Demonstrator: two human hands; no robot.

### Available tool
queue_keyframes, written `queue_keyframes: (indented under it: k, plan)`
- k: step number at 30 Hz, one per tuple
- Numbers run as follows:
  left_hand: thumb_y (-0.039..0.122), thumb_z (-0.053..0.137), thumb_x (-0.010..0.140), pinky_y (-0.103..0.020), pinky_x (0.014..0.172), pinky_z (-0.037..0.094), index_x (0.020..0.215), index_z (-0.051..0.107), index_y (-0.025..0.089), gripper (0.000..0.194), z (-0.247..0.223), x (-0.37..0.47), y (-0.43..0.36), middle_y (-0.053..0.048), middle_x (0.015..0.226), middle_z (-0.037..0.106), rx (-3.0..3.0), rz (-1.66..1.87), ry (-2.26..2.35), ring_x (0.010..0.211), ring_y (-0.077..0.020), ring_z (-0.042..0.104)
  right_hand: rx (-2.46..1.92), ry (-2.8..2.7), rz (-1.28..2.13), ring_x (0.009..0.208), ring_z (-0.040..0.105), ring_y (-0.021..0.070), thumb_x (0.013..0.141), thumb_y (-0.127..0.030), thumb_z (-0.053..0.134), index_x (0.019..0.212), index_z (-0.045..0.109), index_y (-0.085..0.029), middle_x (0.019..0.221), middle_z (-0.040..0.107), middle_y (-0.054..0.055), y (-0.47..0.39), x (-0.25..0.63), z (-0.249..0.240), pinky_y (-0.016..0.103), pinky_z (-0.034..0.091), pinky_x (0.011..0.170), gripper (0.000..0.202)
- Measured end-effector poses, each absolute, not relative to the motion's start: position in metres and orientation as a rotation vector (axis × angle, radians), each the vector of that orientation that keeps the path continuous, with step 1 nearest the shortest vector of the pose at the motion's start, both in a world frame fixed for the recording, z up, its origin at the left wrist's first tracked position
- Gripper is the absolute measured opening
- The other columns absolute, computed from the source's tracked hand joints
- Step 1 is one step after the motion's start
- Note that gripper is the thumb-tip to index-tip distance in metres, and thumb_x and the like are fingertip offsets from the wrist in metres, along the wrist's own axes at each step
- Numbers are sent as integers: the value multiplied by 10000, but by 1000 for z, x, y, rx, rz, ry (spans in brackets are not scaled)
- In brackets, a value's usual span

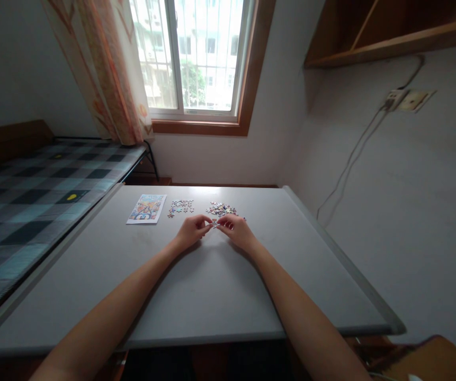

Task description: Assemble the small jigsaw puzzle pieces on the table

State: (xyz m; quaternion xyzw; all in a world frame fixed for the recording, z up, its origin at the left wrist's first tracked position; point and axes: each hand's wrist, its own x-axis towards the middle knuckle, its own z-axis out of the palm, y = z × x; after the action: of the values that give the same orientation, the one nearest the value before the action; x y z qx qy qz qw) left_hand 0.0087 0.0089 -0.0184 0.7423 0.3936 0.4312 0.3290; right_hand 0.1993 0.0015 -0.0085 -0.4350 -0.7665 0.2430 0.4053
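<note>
Between my fingertips, over the middle of the white table, is a small puzzle piece (214,223). My left hand (193,230) pinches it from the left, and my right hand (235,229) pinches it from the right. Just beyond my right hand lies a heap of loose puzzle pieces (222,208). Several pieces (182,204) are spread in rough rows beyond my left hand. Further left, a printed picture sheet (146,208) with a colourful design lies flat on the table.
The table (196,296) has a raised grey edge on its right. A bed with a checked cover (64,174) stands at the left. Beyond are a curtain (108,74) and a window. A wooden shelf (394,39) and a socket with cables (394,99) are on the right wall.
</note>
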Motion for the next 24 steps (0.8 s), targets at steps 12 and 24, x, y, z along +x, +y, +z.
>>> queue_keyframes:
  k: [12,24]
  plan:
    - [364,624,791,-176,424,347,836,647,135,235,-19,10,8,71,464,474,1915,1110,1026,403,-66,466,-1097,-1946,614,645,549,124,789,-254,642,810,670,-163,758,665,35,1,200,-7,252,435,622,98]
    - [341,620,792,-161,436,343,838,651,134,214,-17,9,6,70,469,480,1947,1095,1029,413,-59,469,-1084,-1953,626,637,543,114,795,-257,636,782,651,-160,731,652,21,-1,199,-6,241,428,614,99]
